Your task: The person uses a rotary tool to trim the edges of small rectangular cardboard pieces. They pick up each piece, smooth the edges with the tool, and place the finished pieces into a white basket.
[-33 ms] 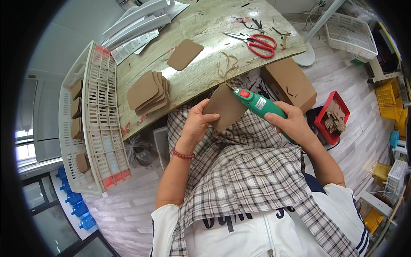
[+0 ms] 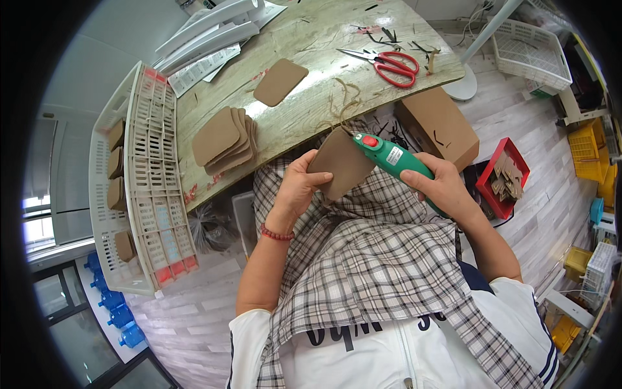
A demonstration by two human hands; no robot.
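Note:
My left hand (image 2: 298, 183) grips the lower left edge of a brown rounded pad (image 2: 338, 165), thumb on its upper face. The pad is tilted over my lap, just off the table's front edge. In my right hand (image 2: 447, 185) is a green hand-held power tool (image 2: 395, 159) with a red button. Its tip meets the pad's upper right edge; the exact contact is too small to make out. Thin brown strips (image 2: 346, 100) curl from there onto the table. On the left of the table lies a stack of similar pads (image 2: 227, 139), with a single pad (image 2: 280, 82) beyond it.
Red-handled scissors (image 2: 389, 65) lie on the table (image 2: 311, 45) among dark scraps. A white plastic crate (image 2: 146, 181) holding brown pieces stands at left. Right of my lap are a cardboard box (image 2: 440, 126) and a red tray (image 2: 504, 178) of brown offcuts. Rolled papers (image 2: 210, 32) lie at the back left.
The thin brown strips by the tool's tip lie slightly differently. Both hands, the pad and the tool keep their places.

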